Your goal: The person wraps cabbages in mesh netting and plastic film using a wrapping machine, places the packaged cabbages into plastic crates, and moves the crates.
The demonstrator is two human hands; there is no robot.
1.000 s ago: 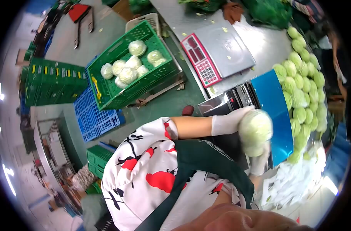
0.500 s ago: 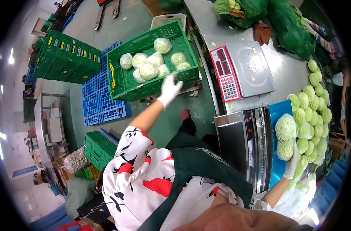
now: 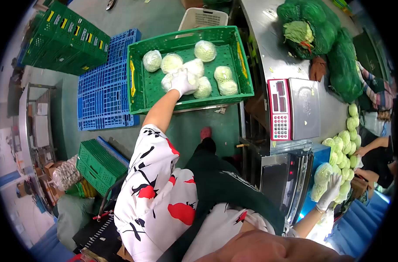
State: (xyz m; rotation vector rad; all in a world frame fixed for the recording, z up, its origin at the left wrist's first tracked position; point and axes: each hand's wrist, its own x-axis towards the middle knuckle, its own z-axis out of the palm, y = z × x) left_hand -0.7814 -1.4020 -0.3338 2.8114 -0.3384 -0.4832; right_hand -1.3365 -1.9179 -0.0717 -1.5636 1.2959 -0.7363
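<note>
Since a moment ago, the left hand point(image 3: 182, 82) has swung over the green crate point(image 3: 214, 101), fingers curved onto a wrapped cabbage point(image 3: 193, 81) among others; I can't tell if it's gripping. Fingers apart, the right hand point(image 3: 331, 193) sits beside the wrapped pair point(image 3: 323, 174) on the blue plate point(image 3: 322, 153). Beyond are the scale point(image 3: 304, 107) and netted bundles point(image 3: 323, 24) on the worktop point(image 3: 271, 56).

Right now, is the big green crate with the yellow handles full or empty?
Neither, partly filled: cabbages sit inside the green crate, with bare bottom visible around them.
</note>
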